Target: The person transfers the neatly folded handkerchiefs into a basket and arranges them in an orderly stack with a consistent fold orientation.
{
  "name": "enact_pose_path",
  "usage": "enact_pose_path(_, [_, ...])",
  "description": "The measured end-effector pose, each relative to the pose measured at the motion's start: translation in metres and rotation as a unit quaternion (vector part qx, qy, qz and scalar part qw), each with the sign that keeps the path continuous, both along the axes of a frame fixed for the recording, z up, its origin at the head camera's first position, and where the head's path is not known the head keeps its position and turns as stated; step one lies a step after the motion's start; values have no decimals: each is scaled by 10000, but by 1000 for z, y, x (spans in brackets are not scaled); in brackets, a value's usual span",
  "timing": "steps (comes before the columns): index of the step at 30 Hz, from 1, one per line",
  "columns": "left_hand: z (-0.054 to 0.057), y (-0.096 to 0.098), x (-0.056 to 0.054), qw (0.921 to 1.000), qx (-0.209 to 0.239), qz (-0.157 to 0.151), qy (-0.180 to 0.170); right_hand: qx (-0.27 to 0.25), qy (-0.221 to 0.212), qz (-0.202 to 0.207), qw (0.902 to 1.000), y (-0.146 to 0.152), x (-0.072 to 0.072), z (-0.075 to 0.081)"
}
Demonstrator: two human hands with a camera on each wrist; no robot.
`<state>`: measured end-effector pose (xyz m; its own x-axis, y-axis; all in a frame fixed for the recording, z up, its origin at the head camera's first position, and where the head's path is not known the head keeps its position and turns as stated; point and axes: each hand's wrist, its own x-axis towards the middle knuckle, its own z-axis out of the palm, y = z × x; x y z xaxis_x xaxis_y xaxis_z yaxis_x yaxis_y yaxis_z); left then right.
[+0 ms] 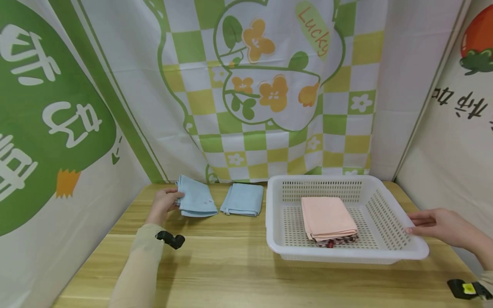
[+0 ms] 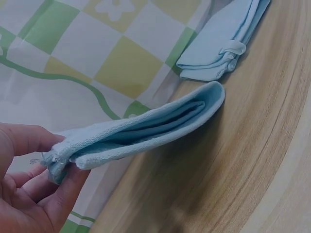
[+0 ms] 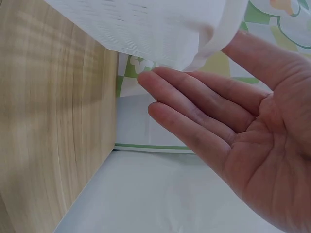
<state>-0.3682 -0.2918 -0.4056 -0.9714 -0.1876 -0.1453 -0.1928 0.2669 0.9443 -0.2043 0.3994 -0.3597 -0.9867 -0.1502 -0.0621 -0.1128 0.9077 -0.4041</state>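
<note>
At the left of the head view, my left hand (image 1: 164, 202) pinches a folded light blue towel (image 1: 196, 196) by its left edge. The left wrist view shows the thumb and fingers on either side of the layers, with the far end lifted off the wood. Another folded light blue towel (image 1: 243, 199) lies just to its right. My right hand (image 1: 446, 224) is at the right side of a white plastic basket (image 1: 400, 253), fingers nearly straight, thumb touching the rim. Inside the basket, a folded pink towel (image 1: 329, 217) rests on a dark patterned cloth (image 1: 339, 241).
Everything stands on a wooden table (image 1: 215, 265). A green and white checked curtain (image 1: 246, 141) hangs along the back edge, with printed white cloth walls at the left and right.
</note>
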Motion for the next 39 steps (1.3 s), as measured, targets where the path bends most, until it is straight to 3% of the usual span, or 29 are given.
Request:
enact_pose_path(24, [14,-1,8,9999,96,-93,2,-113,-26,2,9999,1,-1,-1])
enact_pose_path(39, [28,4,21,9996,31,-233,132,-138,-1,14,9999,2,-2,-2])
